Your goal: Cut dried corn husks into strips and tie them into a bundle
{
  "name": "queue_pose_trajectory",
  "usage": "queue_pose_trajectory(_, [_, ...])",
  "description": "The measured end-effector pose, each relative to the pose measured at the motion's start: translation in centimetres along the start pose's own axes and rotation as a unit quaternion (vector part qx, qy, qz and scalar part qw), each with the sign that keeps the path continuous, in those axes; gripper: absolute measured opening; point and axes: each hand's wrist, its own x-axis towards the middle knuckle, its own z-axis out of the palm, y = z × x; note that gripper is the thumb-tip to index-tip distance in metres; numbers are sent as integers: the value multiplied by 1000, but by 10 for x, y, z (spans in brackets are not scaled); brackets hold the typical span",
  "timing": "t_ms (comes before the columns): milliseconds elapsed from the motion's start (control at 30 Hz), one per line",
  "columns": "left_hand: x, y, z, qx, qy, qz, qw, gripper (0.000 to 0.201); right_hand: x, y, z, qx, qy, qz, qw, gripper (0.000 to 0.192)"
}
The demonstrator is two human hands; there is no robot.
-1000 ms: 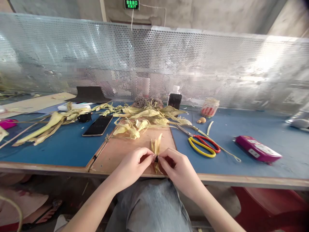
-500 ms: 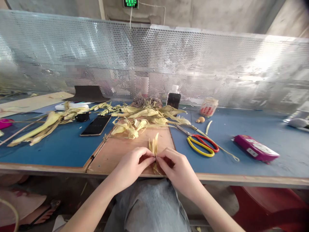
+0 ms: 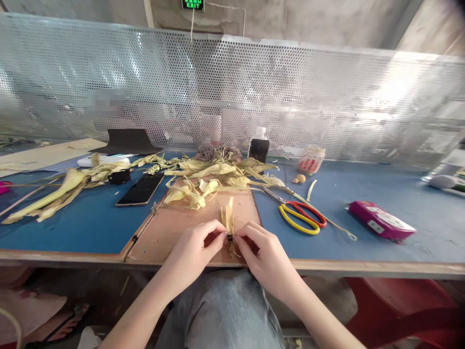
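- Small husk bundle (image 3: pixel 229 219) stands upright at the near edge of the brown board (image 3: pixel 174 228), a dark tie at its waist.
- Left hand (image 3: pixel 198 252) and right hand (image 3: pixel 267 257) both pinch that tie, fingers narrow: binding looks underway.
- Next, probably cinching tight.
- Scissors (image 3: pixel 300 216) at two o'clock, loose husks (image 3: pixel 214 177) at twelve on the tabletop (image 3: pixel 363 194).

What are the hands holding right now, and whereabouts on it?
Both the left hand and right hand pinch a small bundle of dried husk strips at its dark-tied waist, its tips fanning upward.
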Motion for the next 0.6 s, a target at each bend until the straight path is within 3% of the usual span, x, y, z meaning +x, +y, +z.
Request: queue_pose_trajectory(600, [0, -6, 4, 69, 65, -19, 995, 12, 1, 9, 10, -91, 36, -39, 994, 18])
